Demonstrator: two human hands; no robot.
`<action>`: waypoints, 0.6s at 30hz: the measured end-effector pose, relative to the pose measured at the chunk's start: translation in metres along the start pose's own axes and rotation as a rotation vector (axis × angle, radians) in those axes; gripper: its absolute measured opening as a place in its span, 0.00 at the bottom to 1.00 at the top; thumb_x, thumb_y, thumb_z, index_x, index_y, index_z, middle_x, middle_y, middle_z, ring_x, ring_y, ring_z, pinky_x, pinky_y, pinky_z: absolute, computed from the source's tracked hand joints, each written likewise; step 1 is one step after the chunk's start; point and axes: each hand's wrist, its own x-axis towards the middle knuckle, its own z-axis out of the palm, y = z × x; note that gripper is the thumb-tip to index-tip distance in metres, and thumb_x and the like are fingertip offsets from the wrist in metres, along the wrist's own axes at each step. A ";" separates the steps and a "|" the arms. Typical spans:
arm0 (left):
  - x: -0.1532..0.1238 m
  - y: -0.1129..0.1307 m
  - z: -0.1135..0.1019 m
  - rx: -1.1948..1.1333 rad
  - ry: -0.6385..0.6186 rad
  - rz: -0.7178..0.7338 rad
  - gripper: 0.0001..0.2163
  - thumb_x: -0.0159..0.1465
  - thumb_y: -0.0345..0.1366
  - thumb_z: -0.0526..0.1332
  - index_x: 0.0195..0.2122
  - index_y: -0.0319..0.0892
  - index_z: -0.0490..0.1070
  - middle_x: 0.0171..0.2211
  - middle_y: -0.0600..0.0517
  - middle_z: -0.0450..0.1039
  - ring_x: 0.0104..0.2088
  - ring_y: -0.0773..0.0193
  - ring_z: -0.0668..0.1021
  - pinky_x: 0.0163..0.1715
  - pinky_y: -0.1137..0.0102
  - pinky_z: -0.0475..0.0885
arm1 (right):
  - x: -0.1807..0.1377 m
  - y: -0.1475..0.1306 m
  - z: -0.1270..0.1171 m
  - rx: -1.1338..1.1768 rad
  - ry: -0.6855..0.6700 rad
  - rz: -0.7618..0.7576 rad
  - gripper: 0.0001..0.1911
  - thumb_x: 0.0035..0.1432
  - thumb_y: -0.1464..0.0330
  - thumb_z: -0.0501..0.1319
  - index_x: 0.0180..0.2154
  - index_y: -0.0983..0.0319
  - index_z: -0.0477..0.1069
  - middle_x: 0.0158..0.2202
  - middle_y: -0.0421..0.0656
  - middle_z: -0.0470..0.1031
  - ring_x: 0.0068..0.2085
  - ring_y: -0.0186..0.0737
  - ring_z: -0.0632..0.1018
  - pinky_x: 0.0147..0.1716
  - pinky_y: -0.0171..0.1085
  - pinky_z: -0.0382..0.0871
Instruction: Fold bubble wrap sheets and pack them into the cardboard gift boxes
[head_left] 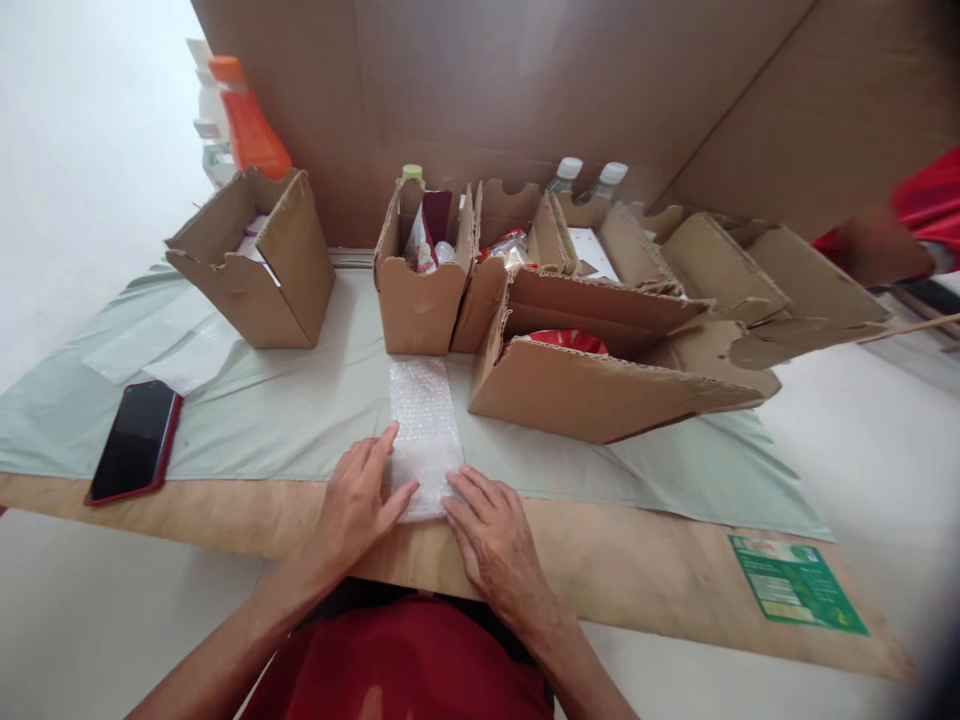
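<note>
A strip of bubble wrap [426, 420] lies flat near the table's front edge, its far end close to a cardboard box. My left hand [360, 495] rests along its left side, thumb and fingers apart, the thumb on the plastic. On the other side, my right hand [491, 530] touches the lower right edge with its fingertips, fingers stretched out. Neither hand grips anything that I can see. Whether something lies under or inside the wrap, I cannot tell.
Several cardboard boxes [416, 310] holding packets and papers stand behind the wrap. A red-edged phone [136, 440] lies at left, a green card [796, 585] at right. An orange bottle [251, 125] is at back left. Another person's red sleeve [930, 205] shows at far right.
</note>
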 end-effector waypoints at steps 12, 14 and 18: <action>-0.022 0.011 -0.008 -0.177 -0.105 -0.124 0.17 0.69 0.32 0.56 0.58 0.42 0.71 0.34 0.50 0.79 0.32 0.61 0.78 0.34 0.66 0.77 | 0.001 -0.002 -0.013 0.263 0.162 0.214 0.11 0.70 0.70 0.58 0.52 0.58 0.72 0.46 0.48 0.80 0.46 0.45 0.80 0.47 0.45 0.74; -0.018 0.011 -0.007 -0.137 -0.081 -0.122 0.17 0.68 0.32 0.56 0.56 0.40 0.72 0.31 0.51 0.77 0.29 0.61 0.76 0.31 0.67 0.75 | -0.005 -0.003 -0.016 0.188 0.191 0.129 0.13 0.67 0.74 0.59 0.51 0.57 0.72 0.47 0.48 0.80 0.48 0.46 0.79 0.48 0.47 0.73; -0.018 0.009 -0.002 -0.093 -0.054 -0.118 0.18 0.69 0.33 0.55 0.58 0.37 0.71 0.29 0.51 0.75 0.26 0.62 0.74 0.27 0.68 0.74 | -0.009 -0.005 -0.011 0.076 0.065 -0.035 0.15 0.66 0.75 0.59 0.52 0.58 0.72 0.52 0.47 0.80 0.58 0.50 0.75 0.54 0.51 0.68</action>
